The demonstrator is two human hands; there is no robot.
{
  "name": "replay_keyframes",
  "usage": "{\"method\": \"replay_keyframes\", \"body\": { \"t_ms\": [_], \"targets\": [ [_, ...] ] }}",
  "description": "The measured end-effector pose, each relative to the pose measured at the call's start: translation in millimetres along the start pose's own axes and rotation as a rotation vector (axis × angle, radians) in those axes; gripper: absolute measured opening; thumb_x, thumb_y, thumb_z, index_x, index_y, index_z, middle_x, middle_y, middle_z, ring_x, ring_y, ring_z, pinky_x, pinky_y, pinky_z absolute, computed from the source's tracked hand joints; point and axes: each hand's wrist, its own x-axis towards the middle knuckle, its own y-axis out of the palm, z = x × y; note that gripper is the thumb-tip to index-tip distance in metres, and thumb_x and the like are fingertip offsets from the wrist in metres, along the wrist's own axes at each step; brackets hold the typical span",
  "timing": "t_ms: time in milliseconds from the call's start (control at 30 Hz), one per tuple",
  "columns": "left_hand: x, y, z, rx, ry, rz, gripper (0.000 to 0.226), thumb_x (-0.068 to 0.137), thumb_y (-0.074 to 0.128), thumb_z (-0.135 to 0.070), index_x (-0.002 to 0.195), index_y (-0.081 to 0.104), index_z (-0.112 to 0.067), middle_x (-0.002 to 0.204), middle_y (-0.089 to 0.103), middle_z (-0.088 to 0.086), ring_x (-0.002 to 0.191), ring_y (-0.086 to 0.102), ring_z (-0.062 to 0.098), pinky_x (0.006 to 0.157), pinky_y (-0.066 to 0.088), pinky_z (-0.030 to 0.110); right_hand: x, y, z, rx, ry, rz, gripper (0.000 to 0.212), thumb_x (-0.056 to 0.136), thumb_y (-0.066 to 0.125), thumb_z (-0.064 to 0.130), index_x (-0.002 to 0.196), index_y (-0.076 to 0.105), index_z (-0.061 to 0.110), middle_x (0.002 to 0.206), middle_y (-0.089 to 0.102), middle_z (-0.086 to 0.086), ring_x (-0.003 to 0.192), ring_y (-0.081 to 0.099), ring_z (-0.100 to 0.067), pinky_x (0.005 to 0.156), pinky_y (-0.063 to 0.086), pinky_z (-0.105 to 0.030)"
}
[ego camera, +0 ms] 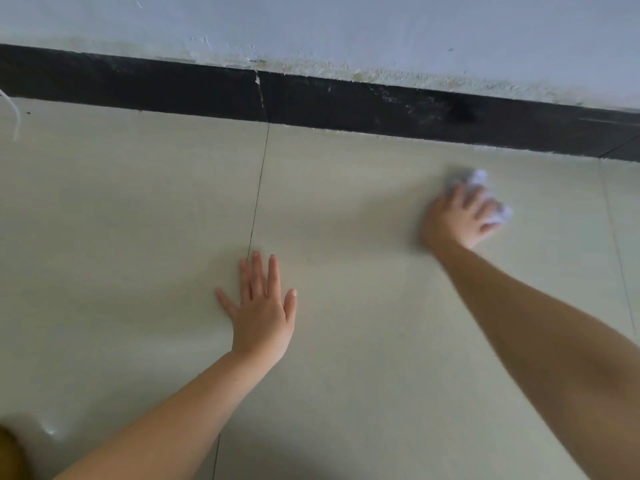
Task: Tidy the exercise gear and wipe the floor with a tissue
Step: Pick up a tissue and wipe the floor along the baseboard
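Observation:
My right hand [457, 218] presses a crumpled white tissue [479, 180] against the pale tiled floor [346, 209], far right, close to the wall. The hand and tissue are blurred. The tissue sticks out beyond my fingers at the top and right. My left hand [263, 313] lies flat on the floor in the middle, palm down, fingers spread, holding nothing, across a tile joint. No exercise gear is in view.
A black skirting board [346, 100] runs along the foot of a pale, scuffed wall [346, 29] at the top. A white cord [12, 114] hangs at the far left edge. A small wet glint [50, 431] shows on the floor at bottom left.

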Motion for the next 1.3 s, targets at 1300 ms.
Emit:
{"method": "replay_keyframes", "body": {
  "t_ms": [1300],
  "targets": [
    [-6.4, -8.4, -40.1, 0.215, 0.231, 0.105, 0.056, 0.099, 0.026, -0.043, 0.151, 0.015, -0.024, 0.16, 0.0, 0.008, 0.147, 0.001, 0.024, 0.112, 0.014, 0.054, -95.3, -5.6, -197.9, -0.075, -0.353, 0.014, 0.053, 0.098, 0.019, 0.044, 0.148, 0.029, 0.029, 0.158, 0.021, -0.002, 0.146, 0.017, -0.026, 0.117, 0.012, -0.046]
  ]
}}
